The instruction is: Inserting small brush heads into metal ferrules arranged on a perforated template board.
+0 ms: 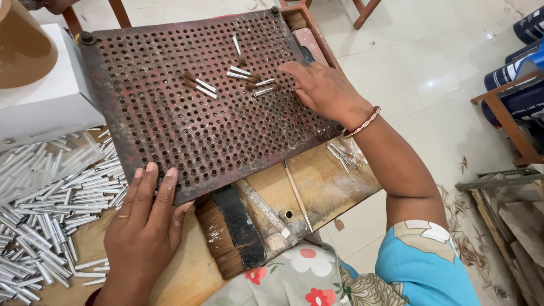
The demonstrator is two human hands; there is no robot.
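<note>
— Hands first: what are they doing in the head view?

— Left hand (144, 226) lies flat, palm down, fingers stretched out and close together, the fingertips pressing on the near edge of the perforated metal plate (170, 113). It grips nothing. A gold ring sits on one finger.

— And the other one?

— Right hand (323, 90) rests on the plate's right side, fingers loosely spread and curved, the tips touching the plate just beside a few small brush pieces (249, 79). Whether it pinches one of them I cannot tell. A beaded bracelet (362, 122) circles the wrist.

— Those brush pieces, describe them.

— Short silver ferrules with dark bristle tufts, lying loose on the plate's far half; two more (199, 85) lie a little to the left, apart from the hand.

— Where does the plate sit?

— Tilted across the wooden table (328, 187), covering most of its middle. It is rusty red-brown, full of round holes.

— What else is on the table?

— Heap of empty silver metal tubes (51, 209) at the left edge, just beside the left hand. A white box (51, 96) stands at the far left corner. Near the front edge, under the plate's corner, lie a wide flat brush (226, 238), a metal ruler (266, 212) and a thin stick (297, 195). A few tubes (340, 156) lie by the right forearm.
</note>
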